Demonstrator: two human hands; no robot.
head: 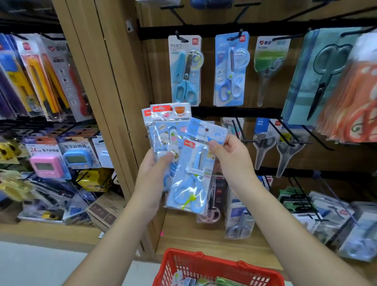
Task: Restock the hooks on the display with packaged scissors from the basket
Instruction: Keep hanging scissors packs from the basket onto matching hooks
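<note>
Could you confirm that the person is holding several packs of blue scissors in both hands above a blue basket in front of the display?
Not quite: the basket is red, not blue, as the head view shows. The rest holds: the left hand and right hand hold several packs of blue scissors above it, in front of the display.

Packaged scissors (191,177) in both hands (154,166), above basket (212,269)

We see both bare forearms reaching up, left hand (154,166) and right hand (229,154) (thumbs forward) closed in grips.
</note>
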